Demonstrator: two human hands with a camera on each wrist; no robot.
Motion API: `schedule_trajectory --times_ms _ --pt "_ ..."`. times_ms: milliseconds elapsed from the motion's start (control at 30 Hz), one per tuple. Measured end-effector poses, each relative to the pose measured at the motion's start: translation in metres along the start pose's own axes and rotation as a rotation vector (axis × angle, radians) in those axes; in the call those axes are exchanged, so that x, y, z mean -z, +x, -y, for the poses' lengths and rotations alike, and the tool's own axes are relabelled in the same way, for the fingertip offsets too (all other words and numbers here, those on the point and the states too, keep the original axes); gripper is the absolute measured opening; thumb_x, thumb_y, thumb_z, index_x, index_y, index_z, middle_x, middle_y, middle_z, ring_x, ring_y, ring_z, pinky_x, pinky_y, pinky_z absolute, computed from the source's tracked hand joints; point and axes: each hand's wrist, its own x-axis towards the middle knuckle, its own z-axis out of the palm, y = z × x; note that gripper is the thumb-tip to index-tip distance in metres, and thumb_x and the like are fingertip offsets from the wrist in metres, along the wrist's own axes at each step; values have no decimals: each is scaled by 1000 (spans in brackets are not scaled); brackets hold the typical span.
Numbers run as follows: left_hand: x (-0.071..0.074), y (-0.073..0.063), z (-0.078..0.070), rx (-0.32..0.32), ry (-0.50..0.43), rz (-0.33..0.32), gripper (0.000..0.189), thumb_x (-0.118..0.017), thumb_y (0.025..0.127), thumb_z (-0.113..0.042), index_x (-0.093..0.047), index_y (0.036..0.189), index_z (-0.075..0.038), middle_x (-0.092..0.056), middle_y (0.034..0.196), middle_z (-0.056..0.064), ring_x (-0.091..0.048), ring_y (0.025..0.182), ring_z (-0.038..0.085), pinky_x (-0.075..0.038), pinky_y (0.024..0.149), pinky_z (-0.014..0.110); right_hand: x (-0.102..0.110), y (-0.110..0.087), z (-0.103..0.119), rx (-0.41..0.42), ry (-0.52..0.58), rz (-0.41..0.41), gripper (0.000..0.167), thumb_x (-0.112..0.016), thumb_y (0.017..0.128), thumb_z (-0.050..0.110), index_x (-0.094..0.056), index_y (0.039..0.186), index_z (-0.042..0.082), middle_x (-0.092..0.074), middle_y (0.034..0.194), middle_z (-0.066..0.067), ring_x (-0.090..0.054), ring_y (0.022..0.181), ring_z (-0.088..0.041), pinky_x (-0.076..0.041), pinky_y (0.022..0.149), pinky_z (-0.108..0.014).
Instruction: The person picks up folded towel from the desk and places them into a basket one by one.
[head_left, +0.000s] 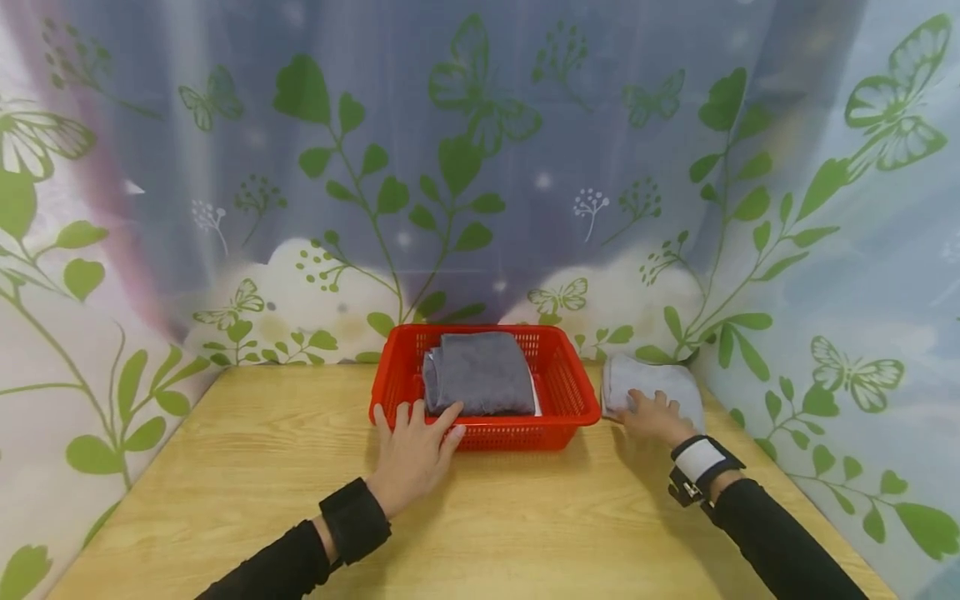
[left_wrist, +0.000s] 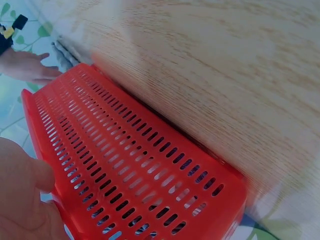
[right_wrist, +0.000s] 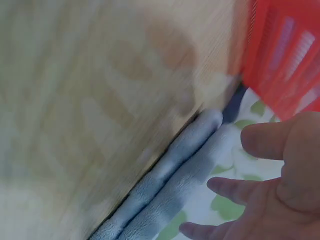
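A red plastic basket (head_left: pixel 517 422) with slotted walls stands on the table, and a folded dark grey cloth (head_left: pixel 483 371) lies inside it. My left hand (head_left: pixel 411 457) is at the basket's front left rim, fingers spread and reaching over the edge. To the right of the basket lies a folded light grey cloth (head_left: pixel 645 377), thick and fluffy at its folded edge. Over that cloth's front edge hovers my right hand (head_left: pixel 654 417). In the right wrist view its thumb and fingers are spread apart close to the folded cloth (right_wrist: pixel 175 185), holding nothing.
The wooden table (head_left: pixel 495 517) reaches back to a hanging curtain (head_left: pixel 525 208) printed with green leaves and butterflies. More of this printed fabric closes off both sides. A bit of white material (head_left: pixel 537 396) shows at the dark cloth's right edge.
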Motion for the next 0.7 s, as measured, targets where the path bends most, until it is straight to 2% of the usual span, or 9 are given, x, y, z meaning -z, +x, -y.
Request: schedule_trajectory --times_ms 167,333,500,700 --pt "2 1 2 6 10 26 47 -43 105 -53 -54 146 -34 -59 133 28 -47 129 49 -19 110 80 7 25 -8 4 -21 27 64 -36 105 35 -38 146 -13 -37 150 -42 -30 137 -66 -25 110 -76" --pt "2 -1 1 11 16 15 46 -44 105 -52 -56 145 -33 -60 132 28 -48 129 49 -20 110 81 18 38 -16 -56 -19 106 67 -34 103 37 -34 148 -13 -33 151 -44 -25 140 -67 -23 112 -75" --pt "4 0 0 2 19 -9 45 -46 104 -51 -57 143 -32 -61 129 27 -49 127 49 -20 110 81 25 44 -24 -111 -52 149 69 -34 104 39 -30 151 -11 -29 153 -45 -24 142 -64 -27 114 -71" --pt "4 0 1 8 19 14 45 -45 105 -51 -57 144 -33 -60 128 28 -49 127 49 -18 110 81 21 38 -31 -131 -48 105 70 -39 104 39 -28 150 -13 -27 152 -46 -25 142 -64 -28 113 -71"
